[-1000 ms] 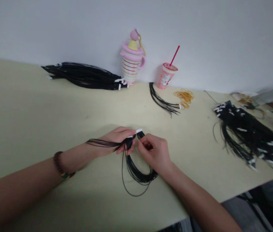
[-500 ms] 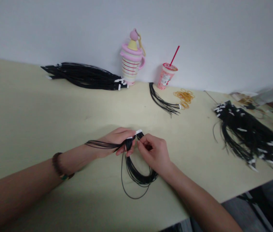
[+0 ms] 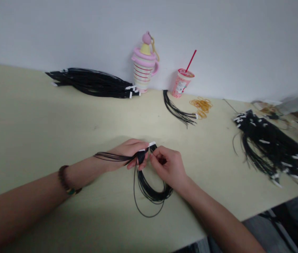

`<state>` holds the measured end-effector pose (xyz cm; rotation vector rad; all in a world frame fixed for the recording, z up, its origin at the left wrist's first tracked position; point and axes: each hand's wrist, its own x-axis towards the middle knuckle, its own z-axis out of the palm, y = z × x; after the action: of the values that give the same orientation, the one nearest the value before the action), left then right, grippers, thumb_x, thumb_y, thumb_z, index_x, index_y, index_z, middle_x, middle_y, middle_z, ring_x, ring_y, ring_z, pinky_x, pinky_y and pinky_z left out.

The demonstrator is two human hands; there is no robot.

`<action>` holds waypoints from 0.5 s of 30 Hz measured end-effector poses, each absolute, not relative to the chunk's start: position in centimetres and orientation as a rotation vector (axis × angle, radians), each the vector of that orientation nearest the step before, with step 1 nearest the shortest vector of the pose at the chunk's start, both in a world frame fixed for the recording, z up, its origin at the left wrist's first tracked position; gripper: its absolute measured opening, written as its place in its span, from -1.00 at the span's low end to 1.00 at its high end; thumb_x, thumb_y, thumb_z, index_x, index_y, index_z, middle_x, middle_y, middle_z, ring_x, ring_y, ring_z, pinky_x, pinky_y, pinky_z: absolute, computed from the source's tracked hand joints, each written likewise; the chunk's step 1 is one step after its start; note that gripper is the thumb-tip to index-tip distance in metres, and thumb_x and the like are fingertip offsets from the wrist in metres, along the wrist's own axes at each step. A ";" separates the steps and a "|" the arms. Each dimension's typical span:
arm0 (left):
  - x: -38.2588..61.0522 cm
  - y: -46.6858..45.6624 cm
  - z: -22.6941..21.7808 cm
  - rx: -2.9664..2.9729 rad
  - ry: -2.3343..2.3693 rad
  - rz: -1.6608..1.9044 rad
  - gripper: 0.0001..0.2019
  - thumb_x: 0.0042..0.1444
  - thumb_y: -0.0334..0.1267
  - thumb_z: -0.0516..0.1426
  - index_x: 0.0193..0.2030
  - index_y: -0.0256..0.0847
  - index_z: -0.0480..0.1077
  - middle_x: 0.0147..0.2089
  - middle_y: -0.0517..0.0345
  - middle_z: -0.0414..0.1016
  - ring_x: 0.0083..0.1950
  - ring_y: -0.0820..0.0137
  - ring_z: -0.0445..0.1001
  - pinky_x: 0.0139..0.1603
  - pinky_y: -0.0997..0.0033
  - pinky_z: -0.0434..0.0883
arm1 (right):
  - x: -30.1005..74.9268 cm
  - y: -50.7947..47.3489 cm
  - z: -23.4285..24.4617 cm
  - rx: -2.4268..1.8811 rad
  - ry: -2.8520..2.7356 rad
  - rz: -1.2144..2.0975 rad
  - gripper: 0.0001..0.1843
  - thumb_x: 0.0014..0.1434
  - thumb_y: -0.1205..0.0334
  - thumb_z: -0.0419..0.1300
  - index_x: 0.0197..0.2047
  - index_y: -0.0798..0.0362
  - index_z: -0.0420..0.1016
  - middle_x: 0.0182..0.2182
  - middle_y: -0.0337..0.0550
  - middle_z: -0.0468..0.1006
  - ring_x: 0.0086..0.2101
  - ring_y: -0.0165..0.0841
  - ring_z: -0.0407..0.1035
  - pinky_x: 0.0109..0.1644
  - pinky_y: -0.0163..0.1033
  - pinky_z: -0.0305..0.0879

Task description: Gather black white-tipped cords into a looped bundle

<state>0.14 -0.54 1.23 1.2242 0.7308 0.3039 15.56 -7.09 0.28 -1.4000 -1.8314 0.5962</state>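
The left hand (image 3: 124, 150) is closed around a bundle of thin black wires (image 3: 155, 195), over the smooth, pale table (image 3: 59, 130). The wires bend into a limp, rounded loop below the hands; 1 strand sags in a wider curve, and loose ends fan out across the left wrist. 2 oblong white connectors (image 3: 152, 144) show at the top of the bundle. The right hand (image 3: 168, 167) is curled, thumb and forefinger pinched together on wires just below the farther connector. Behind lie thin, tangled amber bands (image 3: 201, 104), near a tapered pink cup (image 3: 182, 83).
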 end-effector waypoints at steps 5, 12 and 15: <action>0.1 -0.6 1.3 1.236 0.714 0.302 -0.63 0.16 -0.08 -0.08 -0.50 -0.33 0.27 -0.68 0.22 0.37 -0.78 0.66 0.14 -0.81 0.74 0.07 | 15.5 -7.1 0.3 -1.386 -1.807 0.620 -0.82 0.11 0.28 0.03 -0.50 0.13 0.28 -0.66 -0.36 0.22 -0.62 -0.66 0.05 -0.54 -0.51 -0.03; 0.2 -0.5 1.2 1.245 0.720 0.292 -0.62 0.15 -0.07 -0.08 -0.53 -0.32 0.27 -0.69 0.21 0.37 -0.79 0.65 0.13 -0.82 0.72 0.04 | 15.7 -7.1 0.3 -1.386 -1.842 0.644 -0.81 0.15 0.26 -0.01 -0.43 0.13 0.33 -0.62 -0.33 0.25 -0.59 -0.64 0.07 -0.52 -0.49 -0.03; 0.2 -0.5 1.3 1.240 0.724 0.286 -0.62 0.14 -0.06 -0.07 -0.52 -0.32 0.27 -0.68 0.21 0.37 -0.78 0.67 0.13 -0.81 0.73 0.04 | 15.7 -7.0 0.3 -1.379 -1.851 0.637 -0.82 0.14 0.28 -0.02 -0.42 0.13 0.34 -0.61 -0.33 0.25 -0.59 -0.63 0.07 -0.51 -0.47 -0.02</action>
<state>0.17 -0.52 1.28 1.2396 0.7236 0.2864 15.70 -7.04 0.28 -1.3791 -1.8513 0.6366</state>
